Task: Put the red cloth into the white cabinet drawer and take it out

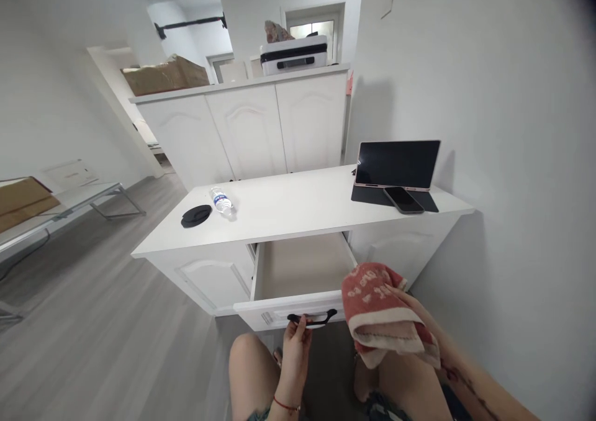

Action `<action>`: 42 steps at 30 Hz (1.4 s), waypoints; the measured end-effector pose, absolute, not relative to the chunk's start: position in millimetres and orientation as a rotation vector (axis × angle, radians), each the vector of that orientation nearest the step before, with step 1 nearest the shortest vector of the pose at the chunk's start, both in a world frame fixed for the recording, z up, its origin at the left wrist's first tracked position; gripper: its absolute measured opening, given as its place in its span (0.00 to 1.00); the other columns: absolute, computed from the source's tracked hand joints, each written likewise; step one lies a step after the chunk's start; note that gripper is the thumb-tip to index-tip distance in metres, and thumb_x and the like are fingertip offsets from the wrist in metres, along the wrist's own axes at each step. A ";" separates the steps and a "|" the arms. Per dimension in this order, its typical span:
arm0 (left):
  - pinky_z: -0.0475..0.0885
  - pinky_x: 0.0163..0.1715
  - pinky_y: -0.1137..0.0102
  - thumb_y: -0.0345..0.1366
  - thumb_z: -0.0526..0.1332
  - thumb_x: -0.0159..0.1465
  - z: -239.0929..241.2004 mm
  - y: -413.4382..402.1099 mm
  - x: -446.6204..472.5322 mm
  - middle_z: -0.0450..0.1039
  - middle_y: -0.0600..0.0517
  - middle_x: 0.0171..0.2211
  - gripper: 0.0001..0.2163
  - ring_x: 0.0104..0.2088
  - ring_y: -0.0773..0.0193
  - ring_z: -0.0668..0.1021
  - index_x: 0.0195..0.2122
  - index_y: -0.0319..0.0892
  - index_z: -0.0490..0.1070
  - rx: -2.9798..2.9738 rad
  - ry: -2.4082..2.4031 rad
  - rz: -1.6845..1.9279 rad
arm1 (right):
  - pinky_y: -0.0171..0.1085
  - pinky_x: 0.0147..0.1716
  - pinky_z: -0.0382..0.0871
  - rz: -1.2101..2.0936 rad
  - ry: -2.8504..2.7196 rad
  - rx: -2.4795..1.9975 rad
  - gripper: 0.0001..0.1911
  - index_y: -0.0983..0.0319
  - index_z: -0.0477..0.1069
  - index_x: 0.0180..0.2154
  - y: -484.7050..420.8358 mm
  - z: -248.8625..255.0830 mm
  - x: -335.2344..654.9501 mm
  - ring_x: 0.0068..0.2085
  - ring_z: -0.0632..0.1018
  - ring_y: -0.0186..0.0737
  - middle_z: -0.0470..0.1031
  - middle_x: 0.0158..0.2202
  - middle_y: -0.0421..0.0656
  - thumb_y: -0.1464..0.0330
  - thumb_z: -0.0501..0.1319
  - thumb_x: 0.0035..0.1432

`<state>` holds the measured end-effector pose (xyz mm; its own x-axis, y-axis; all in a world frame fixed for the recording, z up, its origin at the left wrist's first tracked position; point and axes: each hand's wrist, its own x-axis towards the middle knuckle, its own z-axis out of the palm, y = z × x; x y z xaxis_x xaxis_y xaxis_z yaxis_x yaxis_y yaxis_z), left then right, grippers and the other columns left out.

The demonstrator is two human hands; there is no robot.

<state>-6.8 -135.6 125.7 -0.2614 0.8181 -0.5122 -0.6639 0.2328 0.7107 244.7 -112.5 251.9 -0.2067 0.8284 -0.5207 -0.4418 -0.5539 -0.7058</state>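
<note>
An open white drawer (267, 309) juts out of the middle of the white cabinet (279, 203); the part of its inside that I can see is bare. My left hand (297, 340) has its fingers closed around the left part of the black drawer handle (321, 319). To the right of the drawer front, my right hand (401, 297) grips a folded red and cream towel (375, 306). The towel hangs over the drawer's right front corner and hides it. Most of my right fingers lie behind the cloth.
On the cabinet top are a water bottle (222, 202), a black round flat item (196, 215), a tablet (398, 164) on its stand and a phone (403, 200). A taller white cabinet (251, 129) stands behind. A wall (512, 191) rises on the right.
</note>
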 end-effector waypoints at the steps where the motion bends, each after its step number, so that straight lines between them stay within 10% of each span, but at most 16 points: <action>1: 0.72 0.36 0.70 0.38 0.78 0.48 124.2 -139.0 -6.3 0.76 0.50 0.29 0.14 0.31 0.63 0.79 0.25 0.46 0.72 0.191 1.180 1.420 | 0.45 0.46 0.77 1.913 -0.460 -1.134 0.12 0.57 0.74 0.29 -110.4 262.2 242.0 0.42 0.84 0.52 0.84 0.35 0.49 0.57 0.68 0.51; 15: 0.72 0.35 0.71 0.41 0.80 0.42 116.1 -155.9 -3.1 0.76 0.50 0.30 0.16 0.33 0.62 0.78 0.25 0.47 0.74 0.182 1.170 1.444 | 0.41 0.47 0.78 2.050 -0.617 -1.198 0.07 0.65 0.74 0.38 -21.5 304.3 206.6 0.38 0.84 0.44 0.83 0.36 0.50 0.68 0.61 0.62; 24: 0.72 0.35 0.71 0.40 0.79 0.42 120.8 -156.3 -3.5 0.75 0.50 0.30 0.15 0.33 0.62 0.78 0.24 0.47 0.74 0.184 1.140 1.441 | 0.35 0.25 0.73 1.822 -1.477 -1.725 0.07 0.65 0.70 0.26 26.6 282.9 170.2 0.21 0.76 0.40 0.75 0.20 0.46 0.73 0.61 0.57; 30: 0.71 0.34 0.71 0.41 0.80 0.40 117.3 -155.6 -3.1 0.75 0.51 0.29 0.17 0.32 0.63 0.77 0.25 0.46 0.74 0.168 1.145 1.443 | 0.30 0.33 0.68 1.347 -2.011 -1.715 0.07 0.70 0.72 0.33 32.8 262.9 104.5 0.32 0.77 0.36 0.74 0.25 0.37 0.80 0.63 0.48; 42: 0.72 0.41 0.69 0.45 0.80 0.39 124.4 -159.6 -2.3 0.76 0.51 0.31 0.20 0.36 0.60 0.79 0.28 0.44 0.75 0.132 1.086 1.442 | 0.38 0.45 0.73 1.423 -2.935 -1.212 0.24 0.57 0.78 0.50 10.2 213.3 20.4 0.49 0.79 0.48 0.81 0.47 0.42 0.71 0.68 0.48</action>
